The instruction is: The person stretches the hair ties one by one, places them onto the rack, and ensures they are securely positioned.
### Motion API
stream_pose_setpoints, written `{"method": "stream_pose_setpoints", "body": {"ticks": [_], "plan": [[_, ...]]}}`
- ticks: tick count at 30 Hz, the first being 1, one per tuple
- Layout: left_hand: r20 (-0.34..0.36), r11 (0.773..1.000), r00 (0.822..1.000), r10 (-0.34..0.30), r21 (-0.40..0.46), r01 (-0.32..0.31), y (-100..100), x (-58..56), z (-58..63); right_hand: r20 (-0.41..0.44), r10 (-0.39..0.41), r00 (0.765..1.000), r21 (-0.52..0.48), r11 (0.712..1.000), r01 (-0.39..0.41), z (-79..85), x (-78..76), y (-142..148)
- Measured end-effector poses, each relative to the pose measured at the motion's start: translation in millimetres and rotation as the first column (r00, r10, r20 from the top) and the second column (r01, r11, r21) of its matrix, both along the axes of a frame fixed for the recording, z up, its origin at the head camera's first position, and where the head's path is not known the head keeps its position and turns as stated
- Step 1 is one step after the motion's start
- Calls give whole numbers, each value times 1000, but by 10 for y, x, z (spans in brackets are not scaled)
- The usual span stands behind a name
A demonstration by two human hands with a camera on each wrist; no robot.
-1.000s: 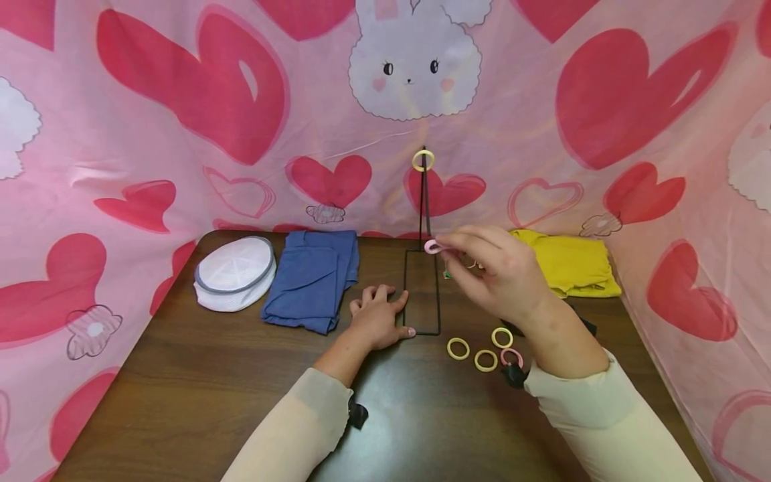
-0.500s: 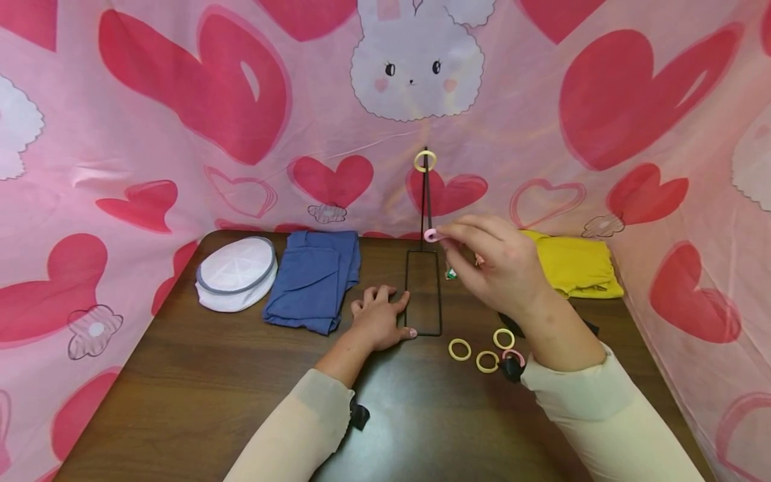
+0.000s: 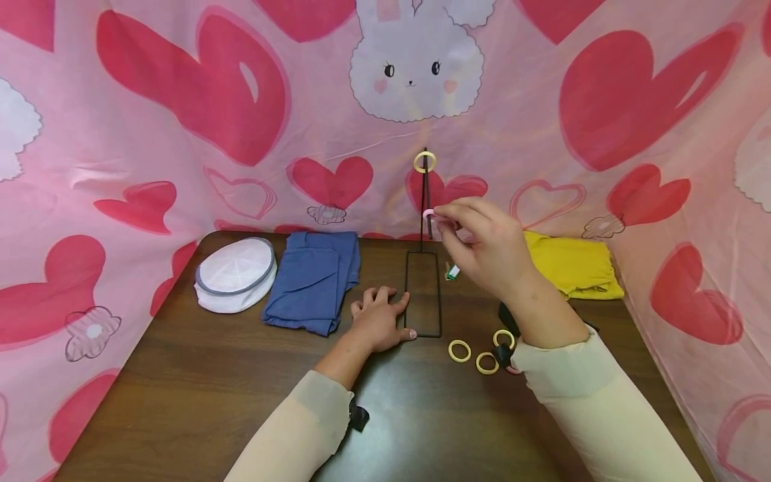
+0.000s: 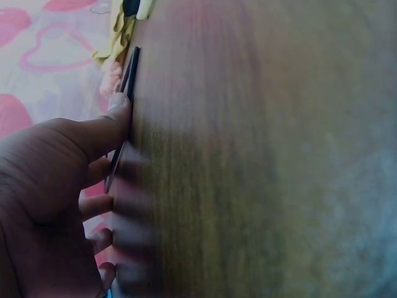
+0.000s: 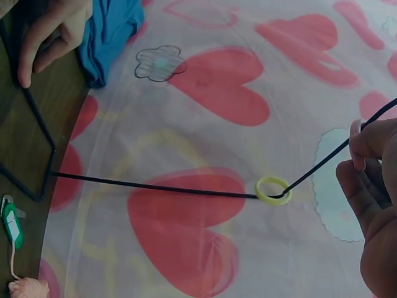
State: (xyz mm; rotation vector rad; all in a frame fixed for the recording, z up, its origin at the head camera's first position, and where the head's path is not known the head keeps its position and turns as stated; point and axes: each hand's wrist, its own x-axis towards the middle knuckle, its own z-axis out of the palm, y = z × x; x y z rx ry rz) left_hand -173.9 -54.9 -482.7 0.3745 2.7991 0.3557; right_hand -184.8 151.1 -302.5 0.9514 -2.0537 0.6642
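A black wire stand (image 3: 439, 294) has a flat rectangular base, a tall upright and an arm sloping toward me from the top. My left hand (image 3: 378, 321) rests with spread fingers at the base's left side, thumb on its front corner. A yellow ring (image 5: 273, 179) hangs at the bend where upright and arm meet. Between thumb and fingertips, my right hand (image 3: 490, 244) pinches a pink ring (image 3: 428, 213). In the right wrist view that ring overlaps the arm, near its free end. Fingers hide part of the ring.
Yellow rings (image 3: 460, 341) lie right of the base, with a pink ring (image 3: 513, 369) partly behind the right cuff. A green-tagged keychain (image 3: 454, 272) lies behind them. Folded blue cloth (image 3: 307, 281) and a white mesh bag (image 3: 235, 268) are left; yellow cloth (image 3: 572, 268) is at back right.
My right hand has risen with the pink ring, from the arm's lower end to a little way up along it. The left hand has stayed on the base.
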Motion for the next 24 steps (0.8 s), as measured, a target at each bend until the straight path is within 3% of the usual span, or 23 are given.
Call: {"method": "stream_pose_setpoints", "body": {"ticks": [24], "plan": [[-14,1000,1000,3,6,-2,-3,24,5,75,-84,994,-156,983,94,-183,-599,-137]]}}
